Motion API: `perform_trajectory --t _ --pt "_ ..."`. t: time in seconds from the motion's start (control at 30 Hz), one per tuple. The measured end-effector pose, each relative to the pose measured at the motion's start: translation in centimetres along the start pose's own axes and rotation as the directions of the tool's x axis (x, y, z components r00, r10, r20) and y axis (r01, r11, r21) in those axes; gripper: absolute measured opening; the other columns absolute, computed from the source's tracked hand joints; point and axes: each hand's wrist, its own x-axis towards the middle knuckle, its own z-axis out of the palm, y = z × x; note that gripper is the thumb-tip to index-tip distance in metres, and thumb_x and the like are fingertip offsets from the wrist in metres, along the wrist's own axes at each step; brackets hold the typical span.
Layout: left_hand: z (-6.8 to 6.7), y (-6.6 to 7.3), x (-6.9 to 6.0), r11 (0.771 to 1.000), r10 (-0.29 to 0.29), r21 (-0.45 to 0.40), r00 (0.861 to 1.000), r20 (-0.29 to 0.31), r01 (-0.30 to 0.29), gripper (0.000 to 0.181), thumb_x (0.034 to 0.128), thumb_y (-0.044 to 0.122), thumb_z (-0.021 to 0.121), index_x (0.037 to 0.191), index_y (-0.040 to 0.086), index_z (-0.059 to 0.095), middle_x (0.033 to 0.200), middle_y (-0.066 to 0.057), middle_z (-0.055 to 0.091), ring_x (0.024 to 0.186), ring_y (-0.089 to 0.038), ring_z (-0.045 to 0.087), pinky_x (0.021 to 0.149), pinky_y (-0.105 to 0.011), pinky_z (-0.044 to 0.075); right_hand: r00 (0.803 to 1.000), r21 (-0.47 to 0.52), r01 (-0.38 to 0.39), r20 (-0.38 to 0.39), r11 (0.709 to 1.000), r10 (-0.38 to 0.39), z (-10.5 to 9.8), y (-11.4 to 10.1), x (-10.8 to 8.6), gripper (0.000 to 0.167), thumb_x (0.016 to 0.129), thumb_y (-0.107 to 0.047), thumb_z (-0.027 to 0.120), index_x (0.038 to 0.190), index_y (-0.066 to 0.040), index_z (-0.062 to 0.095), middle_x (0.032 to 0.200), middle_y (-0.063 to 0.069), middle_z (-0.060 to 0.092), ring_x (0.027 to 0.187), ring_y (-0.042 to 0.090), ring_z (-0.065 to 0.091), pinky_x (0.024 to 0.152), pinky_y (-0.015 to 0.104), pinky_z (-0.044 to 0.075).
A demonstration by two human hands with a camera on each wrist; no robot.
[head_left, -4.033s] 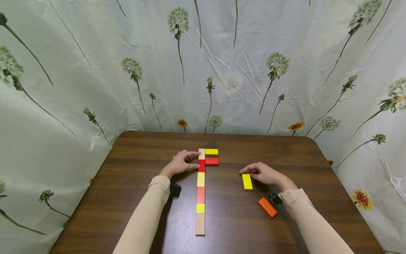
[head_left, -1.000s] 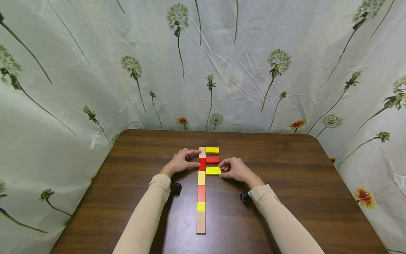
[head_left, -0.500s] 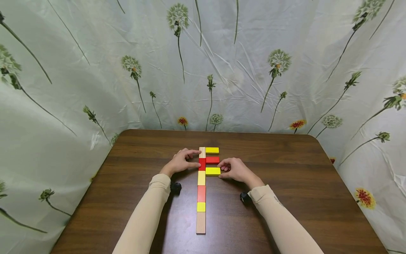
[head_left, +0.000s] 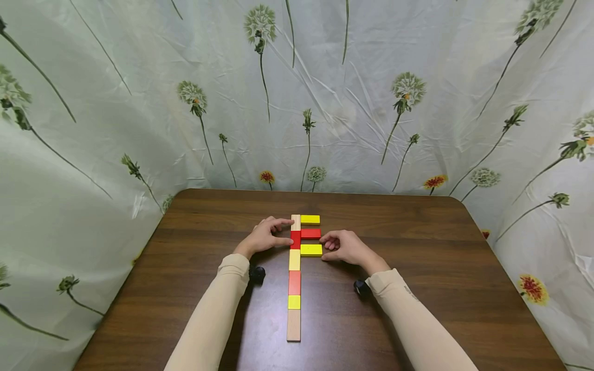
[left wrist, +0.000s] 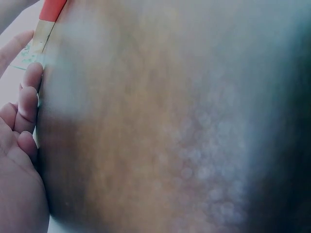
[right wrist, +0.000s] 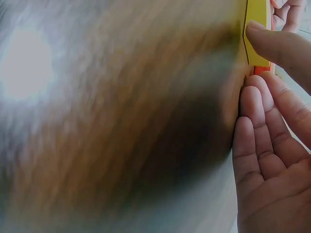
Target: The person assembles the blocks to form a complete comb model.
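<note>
A straight row of flat blocks runs toward me, from a pale wooden block and a red block at the far end to a tan block. Off its right side lie a far yellow block, a second red block and a nearer yellow block. My left hand touches the row's left side, forefinger at the pale block, thumb at the red one. My right hand is at the nearer yellow block's right end, thumb and fingers spread, not gripping; contact there cannot be made out.
The row's middle holds a cream block, a salmon block and a small yellow block. All lie on a brown wooden table before a flower-printed curtain. Most of both wrist views is blurred tabletop.
Since four seconds ago, my right hand has brought the nearer yellow block left against the row. It has just eased slightly right. The orange block seen then is out of sight. The left hand stays put.
</note>
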Motion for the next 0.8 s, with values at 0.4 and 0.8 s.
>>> perform_trajectory --t 0.4,0.8 --pt "0.0 -0.1 0.1 1.0 -0.001 -0.003 1.0 0.006 0.001 0.062 0.0913 0.039 0.087 0.149 0.028 0.066 0.118 -0.008 0.06 0.109 -0.024 0.051 0.093 -0.043 0.04 0.999 -0.021 -0.018 0.033 1.0 0.019 -2.2 1.1 -1.2 0.04 0.089 -0.023 0.09 0.121 -0.003 0.076 0.101 0.004 0.073 0.09 0.012 0.063 0.084 0.023 0.053" --pt "0.1 -0.3 0.1 1.0 -0.006 -0.005 1.0 0.001 0.006 0.062 0.0905 0.04 0.087 0.148 0.029 0.067 0.117 -0.007 0.061 0.109 -0.024 0.052 0.095 -0.045 0.038 0.998 -0.037 -0.018 0.065 0.999 0.021 -4.4 2.6 -2.8 0.041 0.09 -0.022 0.088 0.122 0.002 0.076 0.104 0.008 0.075 0.092 0.012 0.065 0.082 0.02 0.053"
